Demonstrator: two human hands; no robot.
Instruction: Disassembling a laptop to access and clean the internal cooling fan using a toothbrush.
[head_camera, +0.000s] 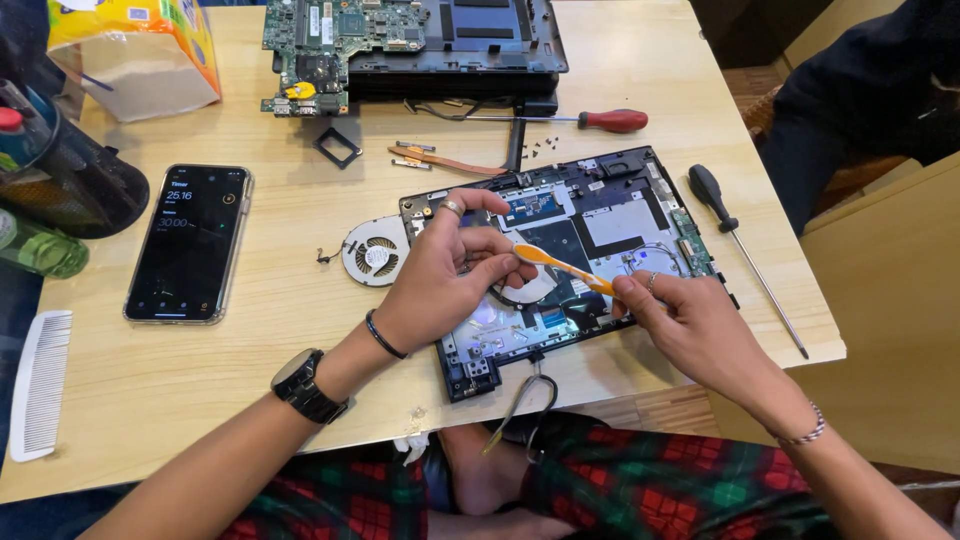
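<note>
My left hand (440, 280) wears a ring, with a black band and black watch (303, 385) behind it; my right wrist beyond the watch carries a beaded bracelet (805, 432).

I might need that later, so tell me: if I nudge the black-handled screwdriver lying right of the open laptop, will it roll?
The black-handled screwdriver probably rolls easily: its handle looks rounded and its shaft is thin. It lies near the table edge, so a push could send it off. It should feel stiff and handle-heavy.
</note>
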